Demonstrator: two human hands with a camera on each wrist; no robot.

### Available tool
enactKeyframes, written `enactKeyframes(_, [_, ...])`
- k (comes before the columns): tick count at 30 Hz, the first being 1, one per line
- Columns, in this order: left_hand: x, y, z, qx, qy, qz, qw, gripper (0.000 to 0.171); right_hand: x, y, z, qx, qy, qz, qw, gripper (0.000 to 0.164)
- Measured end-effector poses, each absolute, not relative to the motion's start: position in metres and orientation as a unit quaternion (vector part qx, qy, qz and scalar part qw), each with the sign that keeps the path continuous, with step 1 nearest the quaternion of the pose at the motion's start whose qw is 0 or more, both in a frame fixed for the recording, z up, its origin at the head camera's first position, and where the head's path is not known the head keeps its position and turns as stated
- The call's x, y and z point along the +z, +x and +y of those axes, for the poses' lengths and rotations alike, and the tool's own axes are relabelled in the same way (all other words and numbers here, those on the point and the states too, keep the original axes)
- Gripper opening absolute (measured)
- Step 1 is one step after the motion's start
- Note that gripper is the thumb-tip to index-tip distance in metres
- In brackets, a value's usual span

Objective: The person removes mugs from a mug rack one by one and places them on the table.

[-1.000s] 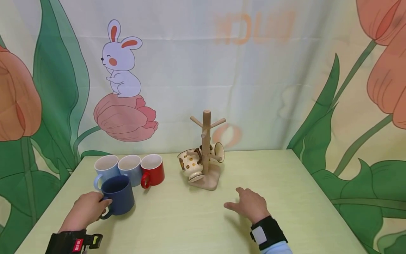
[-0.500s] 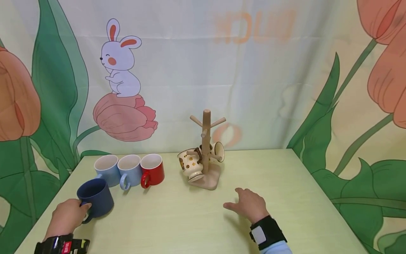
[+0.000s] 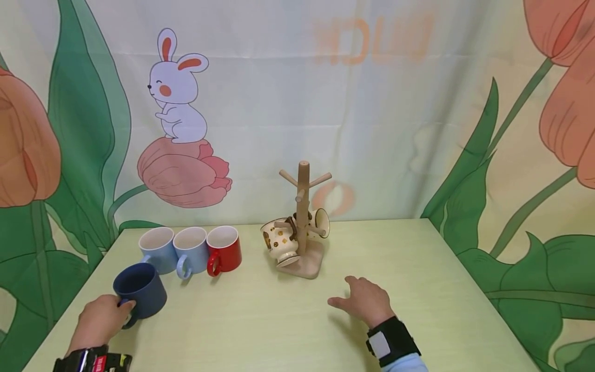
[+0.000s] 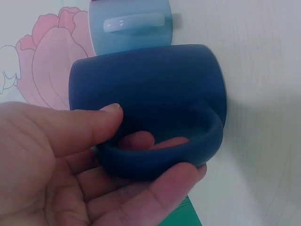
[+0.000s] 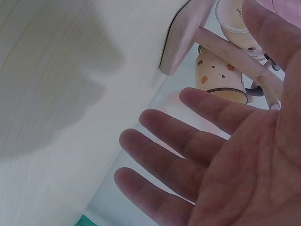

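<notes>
At the left of the head view, my left hand (image 3: 99, 321) grips a dark blue mug (image 3: 141, 290) by its handle. The left wrist view has the fingers curled through and around that handle (image 4: 162, 160), with the thumb against the mug's side. The mug is upright, in front of two light blue mugs (image 3: 158, 250) and overlapping one of them. My right hand (image 3: 364, 300) hovers over the right half of the table with its fingers relaxed and holding nothing. In the right wrist view its palm (image 5: 249, 174) and spread fingers show, with the mug rack beyond them.
A wooden mug rack (image 3: 303, 206) stands at the back middle, with two cream patterned mugs (image 3: 280, 243) hanging on its lower pegs. A red mug (image 3: 224, 249) stands beside the light blue ones. A printed curtain (image 3: 372, 129) hangs behind the pale table (image 3: 260, 325).
My left hand has carried the dark blue mug left and slightly toward me, uncovering the second light blue mug's handle; over the last half second it barely moves. My right hand stays put.
</notes>
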State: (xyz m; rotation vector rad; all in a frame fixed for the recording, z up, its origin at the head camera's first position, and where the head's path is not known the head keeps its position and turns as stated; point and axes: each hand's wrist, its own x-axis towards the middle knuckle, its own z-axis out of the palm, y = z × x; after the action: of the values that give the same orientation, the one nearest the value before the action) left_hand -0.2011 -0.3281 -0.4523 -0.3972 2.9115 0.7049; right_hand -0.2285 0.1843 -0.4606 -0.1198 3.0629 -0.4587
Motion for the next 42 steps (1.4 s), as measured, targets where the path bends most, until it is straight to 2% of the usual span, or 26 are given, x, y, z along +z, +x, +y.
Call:
enactKeyframes(5, [-0.450,-0.200,-0.327,0.232,-0.137,0.960,0.072,0.037,-0.459,-0.229,0.183,-0.145,-0.039,0.988,0.028,0.075])
enactKeyframes(8, [-0.447,-0.201,-0.327,0.222,-0.136,0.962,0.077,0.043,-0.460,-0.229,0.182,-0.142,-0.039,0.989,0.029,0.075])
enactKeyframes(13, [-0.441,-0.201,-0.324,0.214,-0.149,0.963,0.070,0.065,-0.462,-0.229,0.184,-0.142,-0.040,0.989,0.026,0.075])
enactKeyframes(23, [-0.423,-0.209,-0.309,0.186,-0.179,0.966,-0.003,0.096,-0.463,-0.231,0.182,-0.140,-0.042,0.989,0.026,0.074])
enactKeyframes(35, [-0.411,-0.221,-0.264,0.175,-0.085,0.977,-0.084,0.080,-0.465,-0.234,0.183,-0.142,-0.043,0.989,0.023,0.073])
enactKeyframes(42, [-0.403,-0.235,-0.228,0.182,-0.039,0.979,-0.084,0.077,-0.461,-0.235,0.183,-0.134,-0.046,0.990,0.017,0.070])
